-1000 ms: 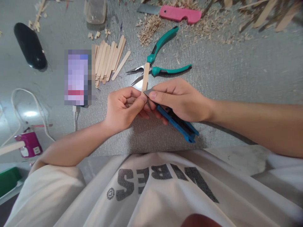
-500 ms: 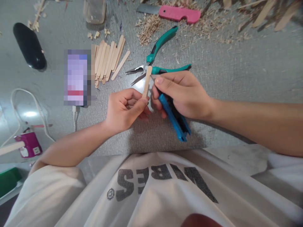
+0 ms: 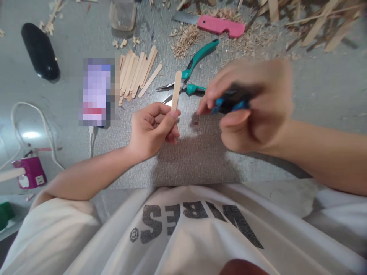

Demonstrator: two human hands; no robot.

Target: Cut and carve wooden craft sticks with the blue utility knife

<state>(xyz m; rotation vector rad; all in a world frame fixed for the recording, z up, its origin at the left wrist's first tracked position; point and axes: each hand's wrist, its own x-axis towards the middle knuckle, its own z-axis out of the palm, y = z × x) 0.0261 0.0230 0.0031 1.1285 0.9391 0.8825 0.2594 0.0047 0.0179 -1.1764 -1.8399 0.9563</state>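
Observation:
My left hand (image 3: 153, 131) pinches the lower end of a wooden craft stick (image 3: 176, 91) between thumb and fingers, and the stick points away from me. To its right, my right hand (image 3: 258, 103) is raised and smeared by motion. Its fingers are closed around a blue-and-black knife handle (image 3: 233, 100), turned so that the blade cannot be made out. Just beyond the stick, green-handled pliers (image 3: 200, 57) lie spread on the grey table (image 3: 183, 164), with one jaw partly hidden behind the stick.
Several craft sticks (image 3: 134, 72) lie in a pile beside a blurred-out phone (image 3: 96, 91) with a white cable. Farther off are a pink-handled blade (image 3: 220, 26), wood shavings (image 3: 186, 40), a clear container (image 3: 122, 15) and a black case (image 3: 40, 51). A purple adapter (image 3: 31, 172) sits at left.
My right hand has moved right, away from the craft stick, and has turned over with the knife in it. My left hand keeps the stick nearly where it was.

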